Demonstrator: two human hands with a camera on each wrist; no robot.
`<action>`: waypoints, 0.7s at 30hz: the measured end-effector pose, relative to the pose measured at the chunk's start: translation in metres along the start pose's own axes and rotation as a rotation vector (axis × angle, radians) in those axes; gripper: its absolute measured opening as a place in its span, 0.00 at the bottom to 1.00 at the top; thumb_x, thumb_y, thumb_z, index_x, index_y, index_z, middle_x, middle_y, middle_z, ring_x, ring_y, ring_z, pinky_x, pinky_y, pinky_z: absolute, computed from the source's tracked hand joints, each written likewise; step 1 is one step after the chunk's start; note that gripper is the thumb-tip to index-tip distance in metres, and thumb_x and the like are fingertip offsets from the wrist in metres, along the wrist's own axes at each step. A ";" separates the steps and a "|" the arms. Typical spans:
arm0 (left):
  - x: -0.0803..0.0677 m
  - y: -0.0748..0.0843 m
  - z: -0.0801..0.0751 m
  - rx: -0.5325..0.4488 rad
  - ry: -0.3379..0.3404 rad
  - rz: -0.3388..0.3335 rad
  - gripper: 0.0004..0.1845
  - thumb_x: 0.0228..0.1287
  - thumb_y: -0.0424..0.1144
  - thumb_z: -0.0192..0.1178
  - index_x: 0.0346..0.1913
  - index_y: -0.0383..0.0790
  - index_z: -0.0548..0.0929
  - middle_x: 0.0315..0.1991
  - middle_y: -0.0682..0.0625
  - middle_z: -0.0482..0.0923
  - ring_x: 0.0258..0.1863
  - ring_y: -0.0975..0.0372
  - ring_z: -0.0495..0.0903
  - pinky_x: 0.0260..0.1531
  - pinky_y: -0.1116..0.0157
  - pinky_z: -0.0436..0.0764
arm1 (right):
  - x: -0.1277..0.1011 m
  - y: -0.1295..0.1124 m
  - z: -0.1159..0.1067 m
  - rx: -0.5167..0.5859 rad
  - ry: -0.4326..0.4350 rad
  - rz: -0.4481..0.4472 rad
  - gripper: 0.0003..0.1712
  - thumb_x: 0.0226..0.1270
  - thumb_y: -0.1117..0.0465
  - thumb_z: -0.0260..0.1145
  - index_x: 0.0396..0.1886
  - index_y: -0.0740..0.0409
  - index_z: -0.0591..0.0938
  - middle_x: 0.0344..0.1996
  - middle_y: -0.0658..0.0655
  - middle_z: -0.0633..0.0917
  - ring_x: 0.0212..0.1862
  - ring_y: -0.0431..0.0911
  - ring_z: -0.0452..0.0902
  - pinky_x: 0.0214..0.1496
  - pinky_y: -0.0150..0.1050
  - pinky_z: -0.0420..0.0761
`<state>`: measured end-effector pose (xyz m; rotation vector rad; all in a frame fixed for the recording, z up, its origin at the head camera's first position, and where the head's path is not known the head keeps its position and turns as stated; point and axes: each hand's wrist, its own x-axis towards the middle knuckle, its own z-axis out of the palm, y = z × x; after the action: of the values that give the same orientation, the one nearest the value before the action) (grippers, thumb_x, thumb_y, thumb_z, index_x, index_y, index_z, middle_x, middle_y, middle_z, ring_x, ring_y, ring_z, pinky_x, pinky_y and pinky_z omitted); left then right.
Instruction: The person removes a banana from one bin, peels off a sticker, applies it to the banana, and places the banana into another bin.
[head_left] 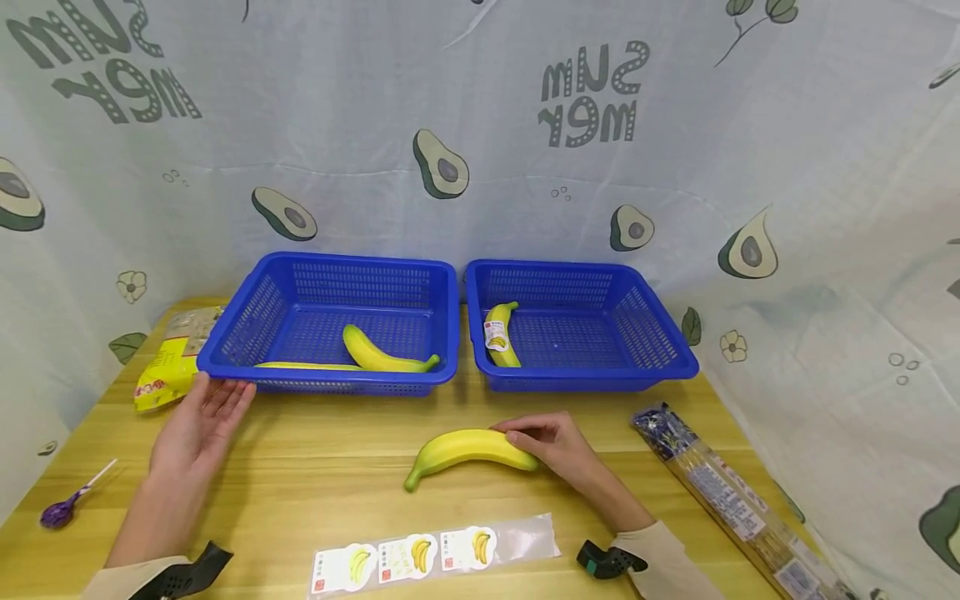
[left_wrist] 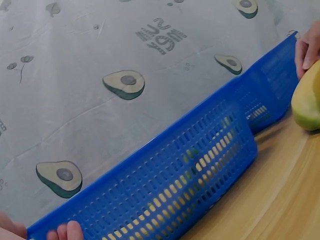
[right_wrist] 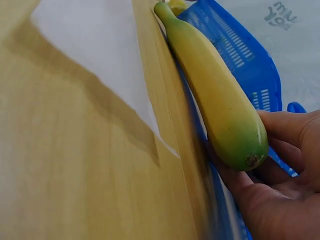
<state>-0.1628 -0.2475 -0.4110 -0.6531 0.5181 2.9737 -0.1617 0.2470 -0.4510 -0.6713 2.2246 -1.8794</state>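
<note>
My right hand curls its fingers around one end of the banana lying on the table. My left hand is flat and loose, fingertips touching the left blue basket.

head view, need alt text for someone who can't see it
A right hand grips a banana lying on a wooden table, while the left hand touches the front rim of the left of two blue baskets. That basket holds two bananas, the right basket one stickered banana; a sticker strip lies nearest the viewer.
</note>
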 end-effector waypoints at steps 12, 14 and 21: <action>-0.026 -0.068 0.006 0.620 -0.121 0.058 0.10 0.87 0.33 0.50 0.48 0.42 0.82 0.43 0.52 0.85 0.49 0.62 0.87 0.60 0.66 0.86 | 0.001 -0.001 0.005 -0.037 0.016 -0.027 0.11 0.76 0.76 0.65 0.53 0.78 0.86 0.53 0.77 0.87 0.55 0.39 0.88 0.55 0.30 0.87; -0.030 -0.081 0.007 0.709 -0.146 0.076 0.08 0.87 0.32 0.50 0.51 0.40 0.81 0.45 0.52 0.85 0.50 0.62 0.87 0.61 0.65 0.86 | 0.000 -0.001 0.006 -0.036 0.023 -0.025 0.11 0.76 0.76 0.65 0.53 0.78 0.86 0.53 0.77 0.87 0.55 0.39 0.87 0.55 0.30 0.87; -0.042 -0.116 0.010 0.947 -0.176 0.093 0.18 0.81 0.30 0.60 0.66 0.23 0.76 0.50 0.46 0.89 0.50 0.59 0.90 0.58 0.62 0.88 | 0.000 -0.004 0.008 -0.057 0.034 -0.028 0.11 0.76 0.77 0.65 0.53 0.79 0.86 0.53 0.76 0.88 0.56 0.40 0.88 0.56 0.30 0.87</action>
<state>-0.1139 -0.1344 -0.4210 -0.2561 1.7643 2.3620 -0.1577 0.2391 -0.4493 -0.6871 2.3093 -1.8607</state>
